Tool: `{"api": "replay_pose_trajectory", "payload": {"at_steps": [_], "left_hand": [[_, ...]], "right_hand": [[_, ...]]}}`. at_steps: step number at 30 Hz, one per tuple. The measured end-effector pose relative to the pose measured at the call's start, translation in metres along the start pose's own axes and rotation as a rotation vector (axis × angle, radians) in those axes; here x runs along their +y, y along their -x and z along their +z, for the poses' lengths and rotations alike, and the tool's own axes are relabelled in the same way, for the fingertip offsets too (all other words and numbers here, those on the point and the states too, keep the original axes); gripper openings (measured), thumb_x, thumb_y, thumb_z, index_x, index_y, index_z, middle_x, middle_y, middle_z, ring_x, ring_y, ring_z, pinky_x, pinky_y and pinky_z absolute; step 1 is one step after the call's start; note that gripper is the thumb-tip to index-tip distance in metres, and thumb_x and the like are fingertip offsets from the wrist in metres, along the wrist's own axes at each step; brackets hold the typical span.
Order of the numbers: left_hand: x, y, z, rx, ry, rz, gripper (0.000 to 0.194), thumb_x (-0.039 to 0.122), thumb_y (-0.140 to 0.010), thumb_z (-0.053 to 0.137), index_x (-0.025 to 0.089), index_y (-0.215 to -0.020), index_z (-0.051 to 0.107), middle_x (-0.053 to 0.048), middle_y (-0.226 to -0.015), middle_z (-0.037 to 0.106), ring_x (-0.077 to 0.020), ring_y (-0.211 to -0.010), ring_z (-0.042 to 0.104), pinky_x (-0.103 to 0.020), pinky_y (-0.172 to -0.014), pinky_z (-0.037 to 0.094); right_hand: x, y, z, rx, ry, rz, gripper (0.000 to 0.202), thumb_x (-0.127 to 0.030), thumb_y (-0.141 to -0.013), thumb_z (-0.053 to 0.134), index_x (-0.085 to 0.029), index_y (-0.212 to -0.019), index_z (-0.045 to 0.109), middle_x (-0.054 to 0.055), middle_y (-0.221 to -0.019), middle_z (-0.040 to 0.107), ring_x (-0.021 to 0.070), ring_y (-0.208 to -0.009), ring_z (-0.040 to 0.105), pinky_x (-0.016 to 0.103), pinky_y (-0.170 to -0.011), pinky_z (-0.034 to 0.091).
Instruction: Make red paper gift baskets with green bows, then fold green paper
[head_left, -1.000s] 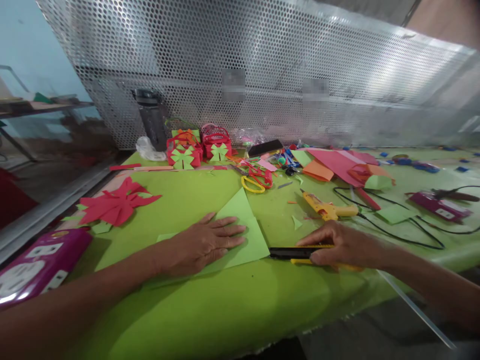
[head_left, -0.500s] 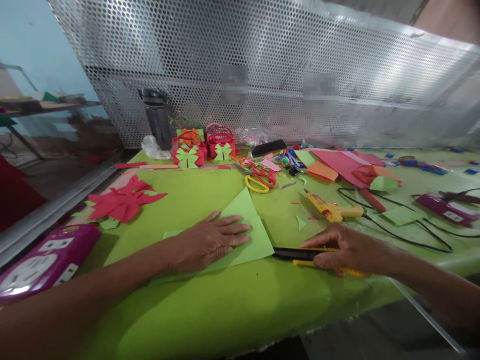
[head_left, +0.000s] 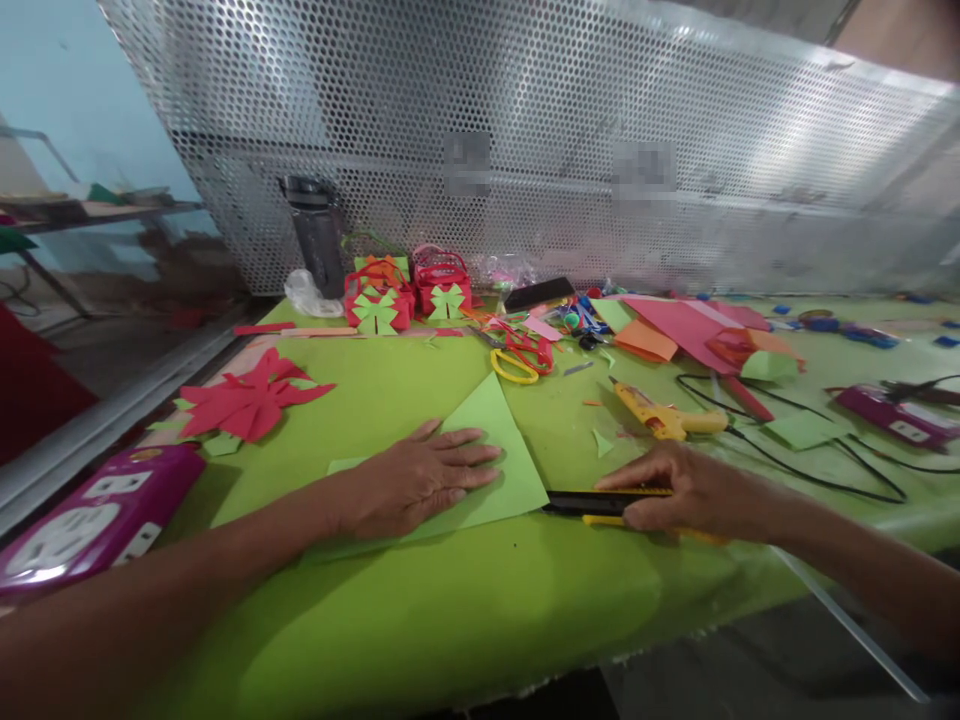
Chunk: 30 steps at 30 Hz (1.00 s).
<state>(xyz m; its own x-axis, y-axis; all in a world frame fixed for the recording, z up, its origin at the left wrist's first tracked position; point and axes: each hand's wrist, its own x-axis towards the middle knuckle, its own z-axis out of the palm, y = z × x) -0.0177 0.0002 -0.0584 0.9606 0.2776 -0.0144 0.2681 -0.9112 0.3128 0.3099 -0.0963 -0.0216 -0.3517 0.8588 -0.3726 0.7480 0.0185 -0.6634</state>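
My left hand (head_left: 420, 478) lies flat with spread fingers on a light green sheet of paper (head_left: 510, 470), which has a fold rising to a pointed corner. To the right, my right hand (head_left: 675, 490) is closed round a black and yellow utility knife (head_left: 585, 502). The front end of the knife meets the sheet's right corner. Beyond the right hand rests a yellow glue gun (head_left: 664, 415), its tip towards the upper left. Yellow-handled scissors (head_left: 514, 367) lie behind the sheet.
Red paper petals (head_left: 251, 393) and a purple power strip (head_left: 105, 515) are at left. Two red baskets (head_left: 442, 283) and a dark bottle (head_left: 316, 235) stand at the back. Pink paper (head_left: 679, 325), black cables and a second purple power strip (head_left: 896, 415) lie at right.
The right hand and knife have shifted very slightly left. The left hand stays on the sheet.
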Motion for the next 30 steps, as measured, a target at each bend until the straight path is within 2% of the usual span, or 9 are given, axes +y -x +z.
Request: {"api": "replay_pose_trajectory", "payload": {"at_steps": [5, 13, 23, 30], "left_hand": [[0.0, -0.001, 0.0, -0.016, 0.011, -0.009, 0.045, 0.039, -0.098, 0.027, 0.039, -0.143, 0.027, 0.005, -0.152, 0.025, -0.0226, -0.142, 0.014, -0.049, -0.113, 0.003], [0.004, -0.001, -0.003, -0.051, -0.002, -0.037, 0.045, 0.04, -0.098, 0.023, 0.038, -0.143, 0.027, 0.005, -0.153, 0.023, -0.0217, -0.142, 0.011, -0.05, -0.113, 0.002], [0.007, -0.002, -0.003, -0.061, 0.003, -0.074, 0.045, 0.039, -0.098, 0.022, 0.034, -0.142, 0.03, 0.006, -0.153, 0.025, -0.0204, -0.142, 0.012, -0.048, -0.113, 0.002], [0.007, -0.002, -0.004, -0.042, 0.007, -0.053, 0.045, 0.038, -0.099, 0.022, 0.032, -0.142, 0.031, 0.004, -0.153, 0.025, -0.0192, -0.142, 0.012, -0.046, -0.113, 0.001]], "right_hand": [[0.0, -0.001, 0.001, 0.0, 0.015, 0.026, 0.05, -0.051, -0.074, 0.062, -0.021, -0.113, 0.069, 0.003, -0.084, 0.072, 0.02, -0.068, 0.06, 0.028, -0.057, 0.042], [-0.007, -0.003, 0.005, 0.021, 0.044, 0.046, 0.047, -0.047, -0.073, 0.062, -0.022, -0.112, 0.069, 0.003, -0.096, 0.073, 0.0244, -0.079, 0.062, 0.03, -0.064, 0.045], [-0.006, -0.01, 0.008, -0.032, 0.028, -0.004, 0.048, -0.053, -0.075, 0.06, -0.025, -0.113, 0.068, 0.0, -0.084, 0.071, 0.0165, -0.065, 0.057, 0.025, -0.056, 0.038], [-0.017, -0.011, 0.012, -0.025, 0.04, -0.009, 0.045, -0.048, -0.076, 0.06, -0.022, -0.113, 0.069, 0.0, -0.083, 0.071, 0.0151, -0.063, 0.054, 0.024, -0.054, 0.036]]}}
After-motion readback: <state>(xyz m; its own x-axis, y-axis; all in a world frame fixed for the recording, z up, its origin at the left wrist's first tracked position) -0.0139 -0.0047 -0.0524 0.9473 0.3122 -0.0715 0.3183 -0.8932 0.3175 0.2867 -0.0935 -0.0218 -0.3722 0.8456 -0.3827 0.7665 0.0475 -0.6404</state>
